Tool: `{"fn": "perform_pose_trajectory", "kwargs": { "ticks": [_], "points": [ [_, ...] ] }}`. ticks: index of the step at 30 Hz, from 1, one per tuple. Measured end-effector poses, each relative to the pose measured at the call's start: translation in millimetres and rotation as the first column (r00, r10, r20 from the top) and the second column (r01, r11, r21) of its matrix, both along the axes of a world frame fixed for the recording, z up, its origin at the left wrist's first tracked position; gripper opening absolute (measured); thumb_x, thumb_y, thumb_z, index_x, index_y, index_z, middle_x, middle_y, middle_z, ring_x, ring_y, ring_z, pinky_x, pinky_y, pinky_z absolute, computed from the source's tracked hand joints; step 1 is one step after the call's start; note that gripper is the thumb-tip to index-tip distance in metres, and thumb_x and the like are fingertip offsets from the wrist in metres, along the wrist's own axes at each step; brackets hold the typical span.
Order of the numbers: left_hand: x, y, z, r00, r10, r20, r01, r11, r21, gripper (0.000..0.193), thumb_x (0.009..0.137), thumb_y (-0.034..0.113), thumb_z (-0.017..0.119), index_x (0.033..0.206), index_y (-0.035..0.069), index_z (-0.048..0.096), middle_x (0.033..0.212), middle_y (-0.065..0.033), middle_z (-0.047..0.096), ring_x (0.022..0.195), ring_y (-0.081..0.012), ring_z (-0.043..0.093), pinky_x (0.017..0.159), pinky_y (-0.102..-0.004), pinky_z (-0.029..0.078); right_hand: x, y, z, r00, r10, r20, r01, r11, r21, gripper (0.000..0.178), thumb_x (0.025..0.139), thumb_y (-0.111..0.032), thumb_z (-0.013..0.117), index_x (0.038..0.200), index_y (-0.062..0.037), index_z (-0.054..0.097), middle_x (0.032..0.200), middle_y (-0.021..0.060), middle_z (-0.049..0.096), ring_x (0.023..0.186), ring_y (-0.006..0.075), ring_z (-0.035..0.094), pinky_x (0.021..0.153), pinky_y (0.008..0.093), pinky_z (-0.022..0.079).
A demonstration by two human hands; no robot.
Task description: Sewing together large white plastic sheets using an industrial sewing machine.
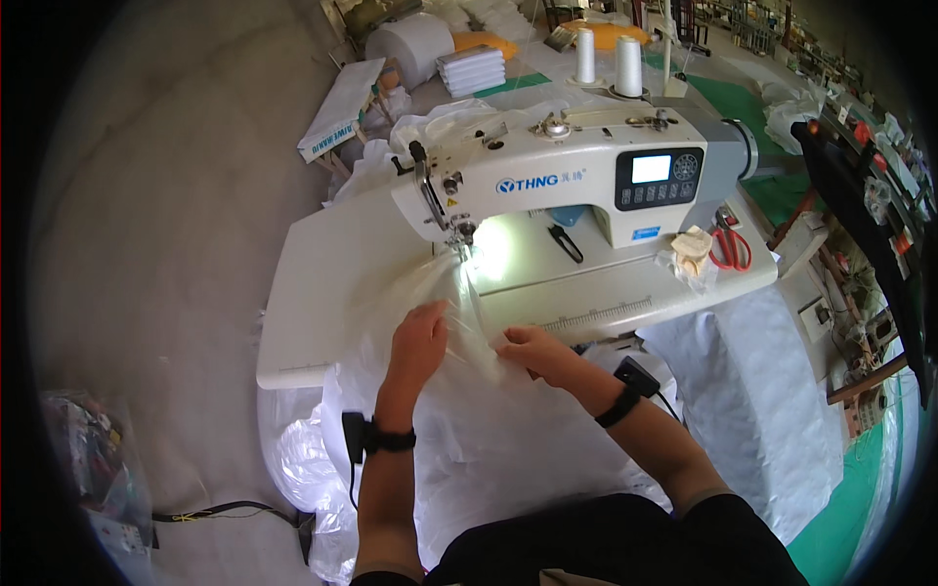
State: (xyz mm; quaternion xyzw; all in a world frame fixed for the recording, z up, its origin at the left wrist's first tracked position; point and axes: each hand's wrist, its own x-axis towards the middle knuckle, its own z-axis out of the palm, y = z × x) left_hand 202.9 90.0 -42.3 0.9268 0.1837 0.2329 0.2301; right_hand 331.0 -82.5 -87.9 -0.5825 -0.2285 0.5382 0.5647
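A thin translucent white sheet [532,444] runs from my lap up to the needle area [463,239] of a white sewing machine [586,146]. My left hand [420,340] is closed on the sheet just in front of the needle, its fingertips partly hidden. To its right, my right hand [540,355] pinches a fold of the same sheet near the table's front edge. Between both hands and the presser foot the film is drawn into creases. A lamp lights the spot beside the needle. Dark bands with small boxes sit on both forearms.
On the machine bed lie black thread snips [566,244], red-handled scissors [730,246] and a crumpled beige scrap [692,249]. Thread cones [628,66] stand behind the machine. More white sheeting [757,391] hangs at the right. A bag of scraps [93,459] is on the left floor.
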Motion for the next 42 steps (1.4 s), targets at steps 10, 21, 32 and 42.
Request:
{"fn": "perform_pose_trajectory", "kwargs": {
  "ticks": [10, 21, 32, 42],
  "points": [
    [-62, -134, -2, 0.998, -0.062, -0.017, 0.064, 0.964, 0.257, 0.023, 0.078, 0.024, 0.066, 0.089, 0.003, 0.064, 0.085, -0.0089, 0.062, 0.085, -0.0291, 0.055, 0.079, -0.0409, 0.042, -55, -64, -31, 0.89, -0.078, -0.45, 0.155, 0.978, 0.137, 0.024, 0.091, -0.021, 0.055, 0.105, -0.0031, 0.061, 0.092, 0.0022, 0.063, 0.076, 0.0086, 0.06, 0.066, 0.0253, 0.05],
    [-65, -149, -1, 0.992, -0.001, -0.125, -0.06, 0.874, -0.483, 0.017, 0.085, 0.018, 0.055, 0.084, 0.002, 0.06, 0.067, -0.0168, 0.061, 0.064, -0.0328, 0.061, 0.061, -0.0384, 0.048, -77, -75, -21, 0.92, -0.242, -0.309, 0.293, 0.947, 0.131, 0.024, 0.092, -0.02, 0.051, 0.107, -0.0024, 0.058, 0.09, 0.0015, 0.06, 0.079, 0.0083, 0.056, 0.067, 0.0253, 0.046],
    [-98, -104, -28, 0.985, 0.103, -0.139, -0.121, 0.984, -0.128, 0.025, 0.081, 0.022, 0.062, 0.094, 0.001, 0.063, 0.083, -0.0196, 0.064, 0.079, -0.033, 0.062, 0.071, -0.0385, 0.049, -94, -59, -37, 0.594, -0.208, 0.777, 0.178, 0.976, 0.125, 0.061, 0.08, -0.005, 0.052, 0.136, 0.0045, 0.028, 0.065, 0.0214, 0.057, 0.058, 0.0304, 0.06, 0.056, 0.0396, 0.048],
    [-200, -42, -87, 0.864, 0.498, -0.081, -0.459, 0.842, 0.284, 0.065, 0.073, 0.035, 0.073, 0.124, 0.003, 0.049, 0.127, -0.0216, 0.047, 0.117, -0.0403, 0.043, 0.096, -0.0482, 0.035, -99, 13, -48, -0.091, -0.145, 0.985, -0.124, 0.983, 0.133, 0.055, 0.078, -0.009, 0.053, 0.123, 0.0192, 0.038, 0.087, 0.0277, 0.059, 0.054, 0.0252, 0.059, 0.05, 0.0317, 0.048]
  ]
}}
